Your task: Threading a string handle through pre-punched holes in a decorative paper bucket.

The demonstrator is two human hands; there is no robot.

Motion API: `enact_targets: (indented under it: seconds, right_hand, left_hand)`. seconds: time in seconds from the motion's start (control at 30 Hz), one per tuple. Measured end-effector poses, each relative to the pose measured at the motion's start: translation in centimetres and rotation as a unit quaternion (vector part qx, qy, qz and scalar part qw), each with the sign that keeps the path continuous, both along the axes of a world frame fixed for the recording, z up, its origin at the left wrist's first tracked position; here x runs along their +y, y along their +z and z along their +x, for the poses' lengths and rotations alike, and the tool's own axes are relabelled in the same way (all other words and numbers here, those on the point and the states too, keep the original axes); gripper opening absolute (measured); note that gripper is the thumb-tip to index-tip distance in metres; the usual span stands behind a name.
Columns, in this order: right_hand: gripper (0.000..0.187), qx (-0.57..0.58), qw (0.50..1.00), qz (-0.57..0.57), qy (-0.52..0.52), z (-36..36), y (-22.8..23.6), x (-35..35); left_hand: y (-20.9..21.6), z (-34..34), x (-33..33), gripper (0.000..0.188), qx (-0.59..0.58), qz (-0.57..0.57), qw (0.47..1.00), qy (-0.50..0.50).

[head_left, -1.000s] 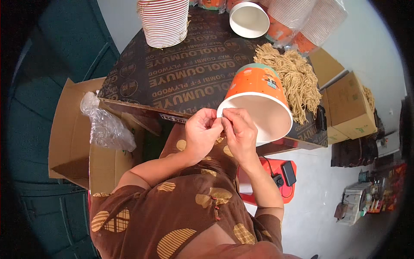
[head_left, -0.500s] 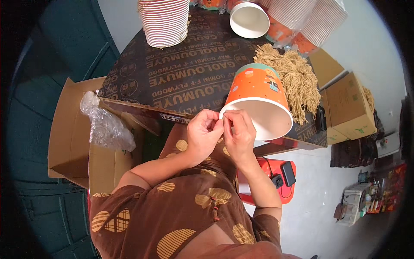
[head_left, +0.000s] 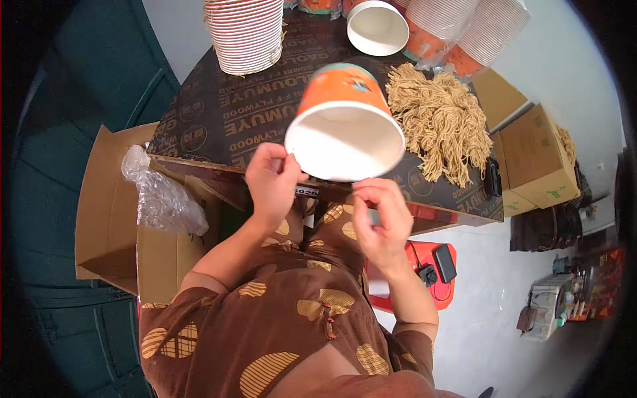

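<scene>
Tub point(head_left: 345, 129) tilted, L hand point(head_left: 272, 186) pinching rim, R hand point(head_left: 383, 222) nr

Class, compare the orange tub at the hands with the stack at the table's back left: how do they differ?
The tub is single; the stack is many pieces nested together.
The tub is tilted, mouth toward the person, the left hand at its rim; the stack stands untouched.
The tub shows its orange wall; the stack shows mostly white rims.
Both have white rims.
</scene>
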State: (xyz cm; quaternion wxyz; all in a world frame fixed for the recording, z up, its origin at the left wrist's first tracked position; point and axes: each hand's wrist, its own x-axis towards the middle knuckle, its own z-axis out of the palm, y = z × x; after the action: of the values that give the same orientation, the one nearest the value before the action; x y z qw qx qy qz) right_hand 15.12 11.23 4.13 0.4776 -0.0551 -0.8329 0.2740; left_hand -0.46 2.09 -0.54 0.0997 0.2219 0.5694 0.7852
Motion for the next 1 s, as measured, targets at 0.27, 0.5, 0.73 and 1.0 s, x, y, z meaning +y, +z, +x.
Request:
enact_targets:
  seconds: [0.27,0.5,0.73,1.0]
  right_hand:
    - [0.005,-0.003,0.965,-0.258,-0.046,3.5,-1.5,2.6]
    - [0.004,0.009,0.899,-0.434,0.062,3.6,-2.8,2.8]
    - [0.006,-0.070,0.981,-0.179,0.017,2.7,-1.8,0.9]
    - [0.016,-0.109,0.993,0.040,0.027,1.6,-2.4,0.7]
  left_hand:
    - [0.1,-2.0,0.8,0.006,0.024,0.021,0.999,-0.011]
    - [0.3,-0.8,0.6,0.008,0.084,0.023,0.996,-0.016]
    - [1.4,3.1,-2.0,0.050,-0.447,-0.009,0.790,-0.419]
    - [-1.5,3.8,0.4,0.051,-0.526,0.091,0.704,-0.469]
